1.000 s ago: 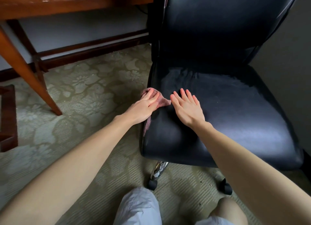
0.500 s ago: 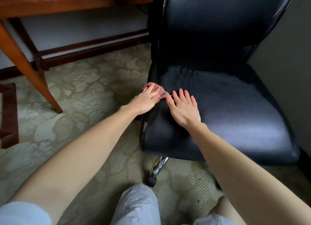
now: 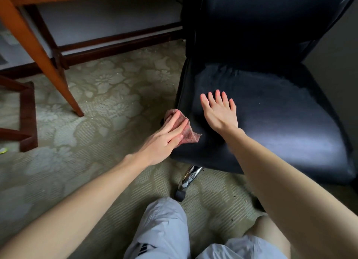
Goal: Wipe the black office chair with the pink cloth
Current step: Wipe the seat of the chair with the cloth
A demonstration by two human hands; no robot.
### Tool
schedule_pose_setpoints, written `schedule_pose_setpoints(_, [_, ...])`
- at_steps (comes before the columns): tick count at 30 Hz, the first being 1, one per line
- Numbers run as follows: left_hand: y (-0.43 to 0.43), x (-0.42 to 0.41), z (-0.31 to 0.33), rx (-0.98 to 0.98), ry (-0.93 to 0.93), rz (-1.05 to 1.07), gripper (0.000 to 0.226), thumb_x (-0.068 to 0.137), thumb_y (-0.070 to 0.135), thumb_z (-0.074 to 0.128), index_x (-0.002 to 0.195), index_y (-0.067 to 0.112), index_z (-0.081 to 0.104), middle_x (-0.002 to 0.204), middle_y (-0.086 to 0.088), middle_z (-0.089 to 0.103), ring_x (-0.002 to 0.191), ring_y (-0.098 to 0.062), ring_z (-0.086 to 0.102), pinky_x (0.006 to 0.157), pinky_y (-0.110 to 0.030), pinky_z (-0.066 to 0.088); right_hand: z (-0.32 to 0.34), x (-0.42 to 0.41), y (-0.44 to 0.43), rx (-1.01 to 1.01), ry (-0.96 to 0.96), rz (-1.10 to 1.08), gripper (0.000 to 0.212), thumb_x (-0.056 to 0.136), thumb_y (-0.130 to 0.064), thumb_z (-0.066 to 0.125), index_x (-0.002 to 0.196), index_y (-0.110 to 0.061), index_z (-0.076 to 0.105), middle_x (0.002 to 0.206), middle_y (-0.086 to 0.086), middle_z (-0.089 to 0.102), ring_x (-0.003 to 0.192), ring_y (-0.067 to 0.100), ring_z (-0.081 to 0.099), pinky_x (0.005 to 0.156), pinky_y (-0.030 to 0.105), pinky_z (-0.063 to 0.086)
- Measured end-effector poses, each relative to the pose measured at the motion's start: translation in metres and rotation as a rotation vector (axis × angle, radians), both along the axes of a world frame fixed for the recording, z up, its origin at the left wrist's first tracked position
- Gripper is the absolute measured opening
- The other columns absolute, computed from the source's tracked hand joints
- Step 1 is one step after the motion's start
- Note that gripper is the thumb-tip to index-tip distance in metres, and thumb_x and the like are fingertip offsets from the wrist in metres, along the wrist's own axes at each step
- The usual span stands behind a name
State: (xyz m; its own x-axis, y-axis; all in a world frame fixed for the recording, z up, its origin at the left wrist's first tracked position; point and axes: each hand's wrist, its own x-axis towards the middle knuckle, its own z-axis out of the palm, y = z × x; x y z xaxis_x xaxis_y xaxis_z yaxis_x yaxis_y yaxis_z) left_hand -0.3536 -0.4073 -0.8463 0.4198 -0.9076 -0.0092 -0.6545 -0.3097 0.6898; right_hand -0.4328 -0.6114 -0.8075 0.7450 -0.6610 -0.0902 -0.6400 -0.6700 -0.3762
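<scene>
The pink cloth [image 3: 187, 135] sits bunched over the left front edge of the black office chair [image 3: 280, 123] seat, half draped down its side, which suggests the rim and side panel are what is being wiped. The left hand [image 3: 162, 140] reaches in from the lower left with a nearly straight arm and lies on top of the cloth, fingers straight and close together, pressing it to the upholstery rather than gripping it. The right hand [image 3: 220, 113] rests palm down on the seat just beside the cloth, fingers spread and straight, holding nothing; it is probably there to brace the chair, which stands on a chrome caster base [image 3: 189, 176] on the patterned carpet [image 3: 100, 96].
</scene>
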Motion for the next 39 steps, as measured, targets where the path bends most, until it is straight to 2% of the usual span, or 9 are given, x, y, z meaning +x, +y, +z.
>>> schedule_pose_setpoints(5, [-0.045,0.028,0.012,0.034,0.032,0.068,0.046,0.106,0.046,0.030,0.151,0.049,0.024,0.160,0.030,-0.006,0.151,-0.005,-0.002,0.124,-0.043,0.013,0.000,-0.002,-0.002,0.016,-0.004,0.013,0.069,0.097,-0.060,0.008,0.157,-0.026,0.014,0.165,-0.001,0.000,0.151,0.015,-0.009,0.122,0.040,-0.008])
schedule_pose_setpoints(11, [-0.032,0.018,0.014,0.005,0.093,0.087,0.044,0.106,0.047,0.029,0.148,0.056,0.022,0.159,0.034,-0.005,0.150,-0.002,-0.001,0.124,-0.038,0.011,-0.001,0.002,-0.002,0.015,-0.005,0.004,0.071,0.094,-0.060,0.003,0.157,-0.027,0.015,0.165,0.000,0.002,0.151,0.017,-0.008,0.121,0.042,-0.007])
schedule_pose_setpoints(14, [0.001,-0.006,-0.001,-0.030,-0.036,-0.004,0.048,0.107,0.038,0.034,0.150,0.051,0.018,0.159,0.033,-0.010,0.148,0.004,-0.009,0.119,-0.031,0.015,-0.001,-0.002,0.000,0.017,-0.014,-0.008,0.067,0.098,-0.058,0.008,0.157,-0.027,0.015,0.165,0.000,0.001,0.151,0.015,-0.008,0.121,0.041,-0.008])
schedule_pose_setpoints(18, [0.016,-0.016,-0.015,-0.070,-0.207,-0.083,0.049,0.106,0.035,0.037,0.148,0.046,0.014,0.159,0.028,-0.011,0.146,0.007,-0.015,0.118,-0.030,0.016,-0.002,-0.008,-0.002,-0.012,0.001,0.030,0.068,0.096,-0.056,0.004,0.157,-0.028,0.015,0.165,-0.002,0.002,0.151,0.015,-0.007,0.122,0.042,-0.006])
schedule_pose_setpoints(22, [-0.002,-0.015,-0.005,-0.009,-0.171,-0.051,0.048,0.106,0.041,0.031,0.148,0.051,0.011,0.158,0.030,-0.013,0.144,0.008,-0.019,0.118,-0.032,0.013,-0.002,-0.013,-0.002,-0.033,-0.008,0.041,0.064,0.099,-0.055,0.008,0.156,-0.028,0.017,0.165,-0.003,0.004,0.151,0.015,-0.005,0.122,0.040,-0.005])
schedule_pose_setpoints(28, [-0.074,0.026,0.033,0.144,-0.021,0.135,0.050,0.106,0.047,0.023,0.156,0.040,0.020,0.165,0.014,-0.005,0.152,-0.010,-0.005,0.123,-0.045,0.011,0.000,-0.018,0.000,0.010,-0.058,0.050,0.062,0.101,-0.054,0.011,0.156,-0.027,0.022,0.164,-0.005,0.007,0.151,0.012,-0.003,0.122,0.038,-0.004])
schedule_pose_setpoints(31, [-0.088,0.033,0.043,0.206,-0.036,0.137,0.052,0.106,0.049,0.020,0.157,0.037,0.018,0.166,0.011,-0.005,0.153,-0.016,0.000,0.123,-0.045,0.012,0.001,-0.016,-0.006,0.057,-0.119,0.040,0.059,0.102,-0.052,0.017,0.153,-0.026,0.032,0.163,-0.005,0.017,0.151,0.011,0.005,0.122,0.036,0.000])
schedule_pose_setpoints(35, [-0.070,0.019,0.043,0.196,-0.170,0.065,0.049,0.109,0.030,0.024,0.158,0.031,0.018,0.166,0.008,0.000,0.151,-0.016,0.006,0.117,-0.035,0.019,0.003,-0.011,-0.026,-0.010,-0.292,-0.048,0.046,0.102,-0.036,0.040,0.143,-0.018,0.049,0.153,0.000,0.041,0.145,0.015,0.029,0.118,0.035,0.014])
schedule_pose_setpoints(39, [-0.073,0.025,0.034,0.221,-0.137,0.029,0.048,0.107,0.043,0.019,0.156,0.042,0.015,0.164,0.019,-0.009,0.152,-0.012,-0.003,0.119,-0.044,0.021,0.013,0.010,-0.057,-0.137,-0.144,-0.015,0.052,0.102,-0.034,0.038,0.152,-0.021,0.032,0.162,0.002,0.023,0.151,0.020,0.009,0.118,0.038,0.009])
